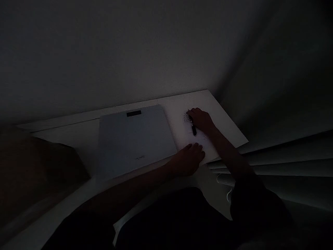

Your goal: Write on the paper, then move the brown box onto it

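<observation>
My right hand (pixel 201 119) reaches over the right part of a white tabletop (pixel 223 125), fingers curled and closed. From under them sticks out a small dark, narrow object (pixel 194 130), with a short bright bit above it. The room is too dim to tell its kind. By the fingertips, a patch of small dark marks (pixel 186 118) shows on the pale surface. My left hand (pixel 191 159) rests near the front edge, palm down, its fingers laid out on the surface. Left of both hands lies a flat grey panel (pixel 135 139) with a black rectangle near its far edge and dark lettering near its near edge.
A plain wall (pixel 130 62) rises behind the table. Pale folds of fabric (pixel 281 163) hang at the right, with a thin white loop (pixel 229 195) beside them. A brown shape (pixel 57 163) stands at the left.
</observation>
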A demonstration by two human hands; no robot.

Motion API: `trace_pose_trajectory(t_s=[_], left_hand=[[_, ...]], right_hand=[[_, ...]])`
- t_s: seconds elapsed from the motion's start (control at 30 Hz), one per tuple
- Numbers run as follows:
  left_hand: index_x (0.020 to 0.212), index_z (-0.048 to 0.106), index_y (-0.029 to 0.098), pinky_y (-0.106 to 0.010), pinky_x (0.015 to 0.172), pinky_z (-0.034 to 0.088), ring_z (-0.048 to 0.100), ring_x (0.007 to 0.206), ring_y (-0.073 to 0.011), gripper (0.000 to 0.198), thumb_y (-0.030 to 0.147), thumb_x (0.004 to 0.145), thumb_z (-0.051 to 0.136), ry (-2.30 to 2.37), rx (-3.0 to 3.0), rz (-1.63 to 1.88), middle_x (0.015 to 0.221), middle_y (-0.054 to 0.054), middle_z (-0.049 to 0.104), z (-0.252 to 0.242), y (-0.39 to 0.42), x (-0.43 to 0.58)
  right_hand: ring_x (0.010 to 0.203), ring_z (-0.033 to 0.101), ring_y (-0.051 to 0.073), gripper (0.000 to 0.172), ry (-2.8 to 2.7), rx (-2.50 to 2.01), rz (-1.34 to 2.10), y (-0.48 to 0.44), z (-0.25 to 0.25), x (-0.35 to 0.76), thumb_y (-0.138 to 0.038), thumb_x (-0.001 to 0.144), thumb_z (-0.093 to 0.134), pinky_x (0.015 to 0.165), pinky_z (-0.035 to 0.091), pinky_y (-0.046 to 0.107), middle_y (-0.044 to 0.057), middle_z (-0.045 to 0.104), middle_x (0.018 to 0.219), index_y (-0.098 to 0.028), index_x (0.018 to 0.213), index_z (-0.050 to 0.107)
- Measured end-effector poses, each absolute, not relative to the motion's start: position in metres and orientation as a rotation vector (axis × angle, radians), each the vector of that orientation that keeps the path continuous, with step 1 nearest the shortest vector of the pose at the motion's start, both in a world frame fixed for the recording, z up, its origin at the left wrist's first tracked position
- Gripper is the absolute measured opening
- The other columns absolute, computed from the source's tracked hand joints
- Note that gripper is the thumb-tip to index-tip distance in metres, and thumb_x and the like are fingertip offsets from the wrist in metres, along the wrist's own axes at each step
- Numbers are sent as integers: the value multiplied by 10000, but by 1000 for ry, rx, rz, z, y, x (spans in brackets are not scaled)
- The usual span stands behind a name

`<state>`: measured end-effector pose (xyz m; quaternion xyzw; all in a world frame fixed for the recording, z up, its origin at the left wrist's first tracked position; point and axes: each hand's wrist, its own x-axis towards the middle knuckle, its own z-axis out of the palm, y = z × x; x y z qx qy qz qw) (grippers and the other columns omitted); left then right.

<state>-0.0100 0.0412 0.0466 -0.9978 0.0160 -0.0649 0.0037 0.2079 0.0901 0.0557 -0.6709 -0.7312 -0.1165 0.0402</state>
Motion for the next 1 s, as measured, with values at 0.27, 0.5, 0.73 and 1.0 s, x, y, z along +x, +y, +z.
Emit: trace_pose_trajectory(t_s=[0.27, 0.5, 0.73, 1.0], left_hand=[[1395, 510, 100, -425, 1090, 363, 457, 1344, -297, 448, 306, 1039, 332, 15, -3093, -241, 1460, -157, 481, 39, 41, -8], [1391, 506, 78, -428, 1081, 376, 458, 1336, -309, 444, 285, 1034, 342, 39, -3052, -219, 1447, -171, 486, 41, 41, -8], [1308, 549, 65, -419, 944, 458, 576, 1150, -284, 365, 219, 1034, 364, 194, -2846, -367, 1217, -173, 618, 51, 34, -16], [1179, 601, 60, -369, 908, 492, 632, 989, -231, 258, 129, 979, 454, 51, -2726, -790, 1015, -115, 682, 79, 23, -99]], right_hand=[[994, 500, 248, 356, -2269, -1997, -343, 90, 52, 213, -17, 975, 434, 652, 399, 325, 115, 552, 1146, -132, 1276, 586], [926, 495, 257, 258, -1962, -1878, -178, 95, 50, 215, -22, 934, 359, 785, 405, 359, 123, 572, 998, -113, 1038, 577], [866, 525, 222, 137, -1819, -1774, -57, 96, 44, 219, -128, 946, 360, 709, 375, 324, 81, 579, 914, -166, 904, 485], [823, 540, 221, 185, -1832, -1773, -123, 98, 39, 221, -244, 998, 380, 680, 362, 315, 77, 580, 860, -169, 891, 511]])
